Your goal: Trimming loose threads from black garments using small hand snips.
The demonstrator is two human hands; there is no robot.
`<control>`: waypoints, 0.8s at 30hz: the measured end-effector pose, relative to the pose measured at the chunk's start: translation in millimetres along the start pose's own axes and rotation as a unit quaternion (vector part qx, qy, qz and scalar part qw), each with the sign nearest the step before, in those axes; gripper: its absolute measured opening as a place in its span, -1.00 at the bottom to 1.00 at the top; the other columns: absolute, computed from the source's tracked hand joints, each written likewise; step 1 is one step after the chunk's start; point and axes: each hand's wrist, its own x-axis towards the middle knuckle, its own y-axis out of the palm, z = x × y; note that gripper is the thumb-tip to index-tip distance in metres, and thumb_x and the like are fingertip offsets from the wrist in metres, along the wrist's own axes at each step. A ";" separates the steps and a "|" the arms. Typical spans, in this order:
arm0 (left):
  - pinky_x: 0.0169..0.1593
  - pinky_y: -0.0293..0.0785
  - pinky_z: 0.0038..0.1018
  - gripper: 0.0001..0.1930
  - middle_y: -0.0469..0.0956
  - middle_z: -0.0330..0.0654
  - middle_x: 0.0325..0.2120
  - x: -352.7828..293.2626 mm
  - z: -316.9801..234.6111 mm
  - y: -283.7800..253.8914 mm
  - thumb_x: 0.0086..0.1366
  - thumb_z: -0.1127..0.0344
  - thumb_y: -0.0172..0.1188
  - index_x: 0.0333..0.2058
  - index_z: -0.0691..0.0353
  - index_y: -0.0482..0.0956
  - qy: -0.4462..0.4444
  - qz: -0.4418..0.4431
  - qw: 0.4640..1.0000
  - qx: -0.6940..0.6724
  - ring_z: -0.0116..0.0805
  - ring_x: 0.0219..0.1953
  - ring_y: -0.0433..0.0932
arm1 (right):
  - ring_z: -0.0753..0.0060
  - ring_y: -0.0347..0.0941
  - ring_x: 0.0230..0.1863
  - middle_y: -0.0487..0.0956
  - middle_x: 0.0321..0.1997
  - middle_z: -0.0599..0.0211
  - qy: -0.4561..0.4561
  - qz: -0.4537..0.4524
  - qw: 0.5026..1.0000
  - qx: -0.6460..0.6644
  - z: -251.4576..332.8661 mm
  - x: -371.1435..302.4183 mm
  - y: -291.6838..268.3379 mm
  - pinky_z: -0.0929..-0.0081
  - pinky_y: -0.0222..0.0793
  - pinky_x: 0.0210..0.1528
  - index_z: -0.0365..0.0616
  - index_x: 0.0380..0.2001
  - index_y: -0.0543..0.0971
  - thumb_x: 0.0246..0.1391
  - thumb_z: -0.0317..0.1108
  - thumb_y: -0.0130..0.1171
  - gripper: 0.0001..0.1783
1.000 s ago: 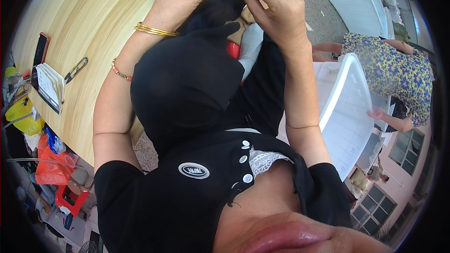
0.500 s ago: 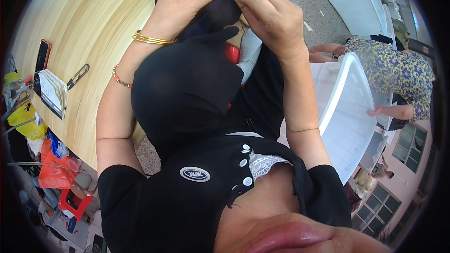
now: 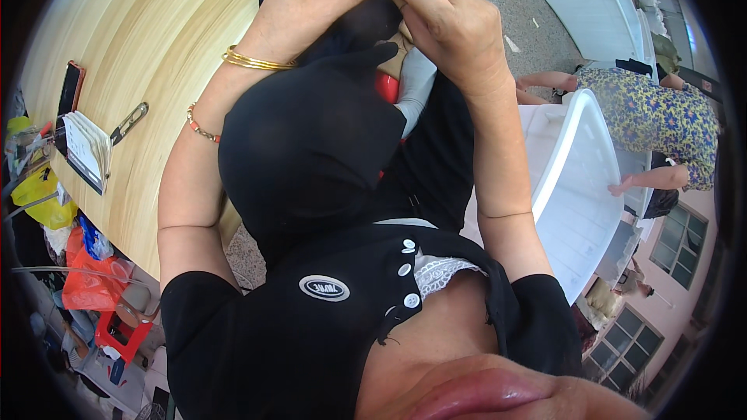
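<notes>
A piece of black cloth (image 3: 362, 23) is stretched between my hands at the upper middle and hangs down toward my lap. My left hand (image 3: 299, 8), with gold bangles at the wrist, pinches it between thumb and index finger. Fingertip to fingertip with it, my right hand (image 3: 459, 27) is closed in a pinch at the same spot. Whatever small detail lies between the fingertips is too small to make out. More black fabric (image 3: 311, 140) covers my lap below. A grey sleeve-like piece (image 3: 416, 85) and something red (image 3: 387, 87) show under the right hand.
A light wooden table (image 3: 171, 23) spreads to the left, bearing a phone (image 3: 71, 87), a stack of papers (image 3: 87, 152) and a metal tool (image 3: 129, 124). White plastic bins (image 3: 576, 194) stand at the right, where a person in a flowered garment (image 3: 650, 117) touches one. Bags and a red stool (image 3: 124, 338) sit at lower left.
Both hands stay pinched on the cloth; the fingertips have shifted very slightly to the right and closer together. The person at the right has barely moved.
</notes>
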 end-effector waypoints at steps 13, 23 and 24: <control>-0.10 0.48 -0.66 -0.80 0.65 -0.28 -0.29 0.1 -3.2 -2.7 0.21 0.42 0.31 -0.17 0.28 0.65 -0.004 -0.015 0.999 0.045 -0.57 -0.23 0.57 | 0.18 0.51 -0.46 0.51 -0.46 0.18 0.057 -0.033 0.983 0.172 5.5 20.4 -8.6 0.44 0.45 -0.43 -0.20 -0.34 0.54 -0.06 -0.54 0.30 -0.82; -0.10 0.50 -0.65 -0.81 0.65 -0.26 -0.29 0.9 -3.9 -0.7 0.23 0.47 0.29 -0.17 0.31 0.63 0.046 -0.002 0.997 0.069 -0.55 -0.23 0.59 | 0.66 0.49 -0.45 0.59 -0.38 0.33 0.185 0.086 0.912 0.355 -7.0 21.9 -11.3 0.70 0.41 -0.40 -0.27 -0.23 0.56 -0.02 -0.55 0.33 -0.76; -0.10 0.50 -0.65 -0.81 0.65 -0.26 -0.29 0.6 -4.9 -0.8 0.23 0.47 0.29 -0.17 0.31 0.63 0.045 -0.001 0.996 0.071 -0.55 -0.23 0.59 | 0.71 0.47 -0.48 0.58 -0.44 0.39 0.213 0.102 0.903 0.359 -8.3 19.4 -8.4 0.73 0.39 -0.43 -0.26 -0.24 0.56 -0.01 -0.55 0.33 -0.77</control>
